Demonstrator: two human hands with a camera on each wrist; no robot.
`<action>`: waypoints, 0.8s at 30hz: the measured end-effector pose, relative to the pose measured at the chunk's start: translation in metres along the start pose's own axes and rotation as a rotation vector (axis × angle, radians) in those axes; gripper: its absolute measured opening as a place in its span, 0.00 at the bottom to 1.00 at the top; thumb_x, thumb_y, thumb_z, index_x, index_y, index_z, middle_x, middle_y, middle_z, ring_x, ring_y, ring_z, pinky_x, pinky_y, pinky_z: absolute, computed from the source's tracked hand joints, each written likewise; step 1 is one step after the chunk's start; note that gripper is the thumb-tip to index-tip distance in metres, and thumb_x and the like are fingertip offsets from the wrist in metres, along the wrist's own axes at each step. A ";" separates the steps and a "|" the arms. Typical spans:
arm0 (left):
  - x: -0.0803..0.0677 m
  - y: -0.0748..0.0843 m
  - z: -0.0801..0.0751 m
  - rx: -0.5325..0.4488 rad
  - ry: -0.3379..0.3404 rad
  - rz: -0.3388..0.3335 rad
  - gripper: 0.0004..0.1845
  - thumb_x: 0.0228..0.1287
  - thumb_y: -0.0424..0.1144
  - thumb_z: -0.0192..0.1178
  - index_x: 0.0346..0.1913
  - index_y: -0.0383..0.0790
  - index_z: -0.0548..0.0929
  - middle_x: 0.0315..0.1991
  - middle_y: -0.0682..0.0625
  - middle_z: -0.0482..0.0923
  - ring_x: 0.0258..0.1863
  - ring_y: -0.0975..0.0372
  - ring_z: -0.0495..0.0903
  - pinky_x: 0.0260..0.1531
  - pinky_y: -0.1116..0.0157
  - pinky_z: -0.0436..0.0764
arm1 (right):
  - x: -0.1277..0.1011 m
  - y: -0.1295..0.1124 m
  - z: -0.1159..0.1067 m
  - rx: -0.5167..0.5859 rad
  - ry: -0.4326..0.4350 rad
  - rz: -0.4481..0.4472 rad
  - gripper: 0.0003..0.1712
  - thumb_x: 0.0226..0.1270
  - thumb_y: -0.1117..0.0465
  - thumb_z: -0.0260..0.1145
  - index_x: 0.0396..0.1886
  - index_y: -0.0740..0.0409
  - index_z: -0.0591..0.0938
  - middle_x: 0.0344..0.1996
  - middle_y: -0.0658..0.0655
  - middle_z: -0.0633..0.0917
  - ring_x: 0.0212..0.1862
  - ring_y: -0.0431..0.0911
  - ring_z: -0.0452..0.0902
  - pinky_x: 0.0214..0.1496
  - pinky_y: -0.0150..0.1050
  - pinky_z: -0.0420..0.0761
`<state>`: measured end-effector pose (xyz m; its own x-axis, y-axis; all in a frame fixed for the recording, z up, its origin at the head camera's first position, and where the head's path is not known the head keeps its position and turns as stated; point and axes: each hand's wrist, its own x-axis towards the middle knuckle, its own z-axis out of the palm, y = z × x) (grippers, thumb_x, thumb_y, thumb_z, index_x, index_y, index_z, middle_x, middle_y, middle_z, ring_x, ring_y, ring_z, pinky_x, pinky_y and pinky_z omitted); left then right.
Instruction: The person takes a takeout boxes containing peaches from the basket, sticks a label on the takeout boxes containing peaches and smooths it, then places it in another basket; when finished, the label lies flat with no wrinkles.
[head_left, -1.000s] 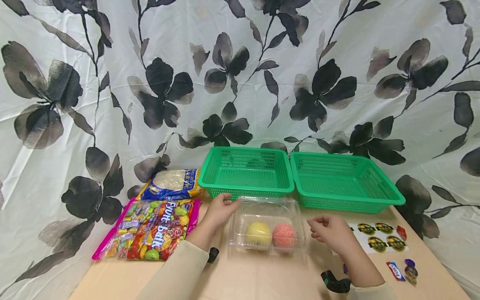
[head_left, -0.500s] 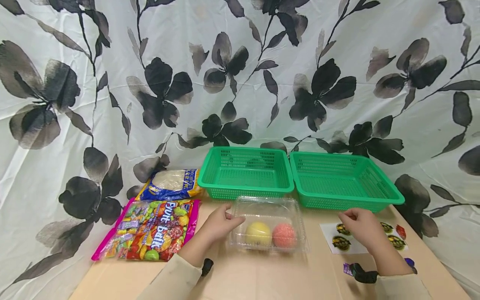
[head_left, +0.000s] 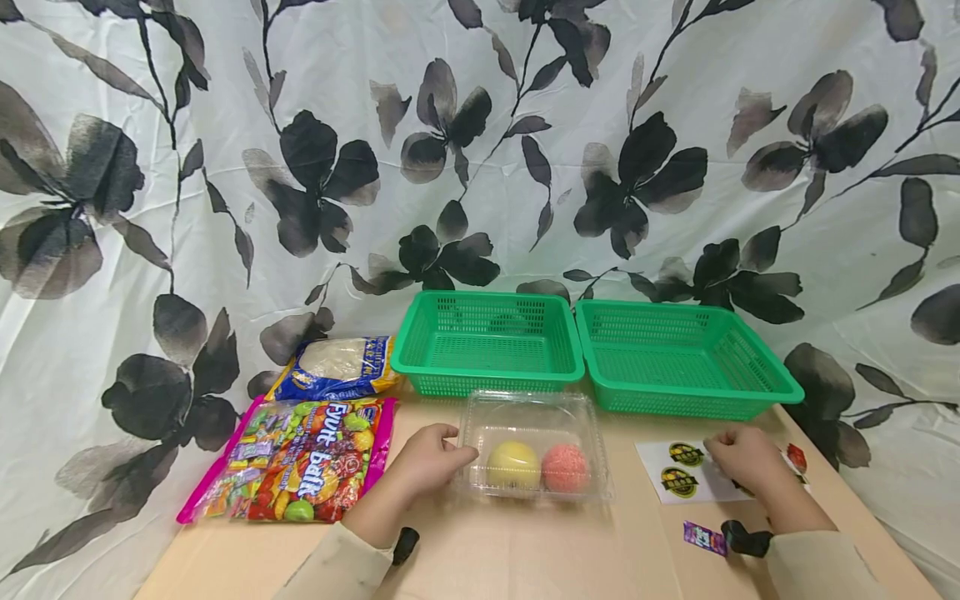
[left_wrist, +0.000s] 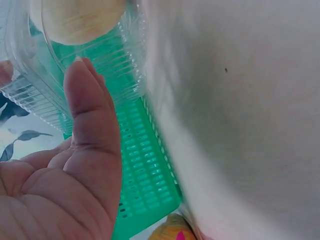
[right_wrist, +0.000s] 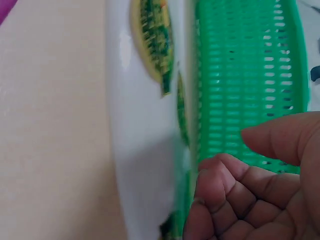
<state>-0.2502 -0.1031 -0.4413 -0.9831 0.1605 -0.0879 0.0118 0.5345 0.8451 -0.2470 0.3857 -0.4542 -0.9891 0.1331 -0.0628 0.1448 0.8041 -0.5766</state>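
Observation:
A clear plastic clamshell box (head_left: 534,417) lies in front of two green baskets, with a yellow ball (head_left: 513,465) and a pink ball (head_left: 565,468) inside. My left hand (head_left: 431,458) holds its left end, the thumb (left_wrist: 87,110) pressed against the ribbed wall of the box (left_wrist: 30,80). My right hand (head_left: 742,461) rests on a white sticker sheet (head_left: 678,479) at the right. In the right wrist view the right hand (right_wrist: 222,167) has curled fingers at the far edge of the sheet (right_wrist: 145,150), thumb apart, nothing pinched.
The left green basket (head_left: 487,342) and right green basket (head_left: 682,358) stand side by side at the back. A colourful candy bag (head_left: 300,458) and a blue-and-white bag (head_left: 337,367) lie at the left. A small purple wrapper (head_left: 703,537) and a red sticker (head_left: 797,458) lie near the right hand.
My right hand moved right, away from the clear box, onto the sticker sheet. My left hand slid from the box's back corner down to its left end.

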 end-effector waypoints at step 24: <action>-0.005 -0.004 0.001 -0.059 -0.043 0.009 0.37 0.59 0.45 0.66 0.66 0.23 0.72 0.30 0.49 0.81 0.24 0.62 0.78 0.25 0.65 0.79 | 0.023 0.004 0.013 0.055 -0.151 0.118 0.19 0.66 0.61 0.60 0.14 0.55 0.71 0.14 0.49 0.69 0.18 0.42 0.63 0.22 0.37 0.67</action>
<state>-0.2449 -0.1054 -0.4444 -0.9743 0.2009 -0.1017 0.0083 0.4835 0.8753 -0.2694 0.3849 -0.4684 -0.9588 0.1326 -0.2514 0.2621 0.7546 -0.6016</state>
